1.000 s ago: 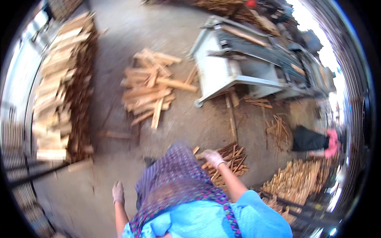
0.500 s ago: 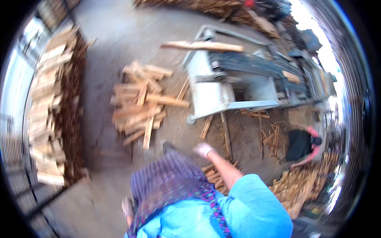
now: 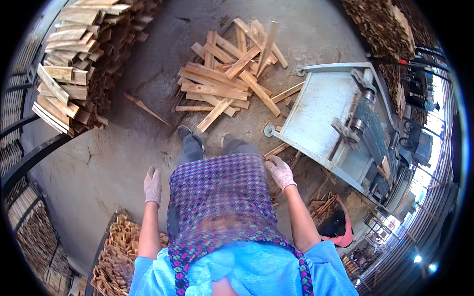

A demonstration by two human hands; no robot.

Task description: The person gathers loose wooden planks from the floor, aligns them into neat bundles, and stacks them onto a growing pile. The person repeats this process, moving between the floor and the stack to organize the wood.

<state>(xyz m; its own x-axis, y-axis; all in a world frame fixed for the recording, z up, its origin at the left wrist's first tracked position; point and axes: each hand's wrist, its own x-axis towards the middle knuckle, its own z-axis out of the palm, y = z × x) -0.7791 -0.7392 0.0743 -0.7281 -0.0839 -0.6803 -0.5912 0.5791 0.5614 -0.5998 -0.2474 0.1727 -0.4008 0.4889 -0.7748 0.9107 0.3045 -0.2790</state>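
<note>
My left hand, in a pale knit glove, hangs beside the patterned apron with its fingers loosely stretched and nothing in it. On the apron's other side my right hand, gloved the same way, is open and empty, its fingers slightly bent. It is nearest to the corner of the light grey metal machine frame. Ahead of my shoes, a loose heap of wooden boards lies on the concrete floor, the boards crossing at many angles. Neither hand touches any wood.
A tall stack of boards stands at the far left. Another wood pile sits near my left elbow. A single narrow wood strip lies on the floor. At the right, a person in a pink sleeve bends near scattered sticks.
My view has turned to the right, so the heap now lies straight ahead and the machine shifts right. Both arms now hang at my sides; the right one was reaching outward.
</note>
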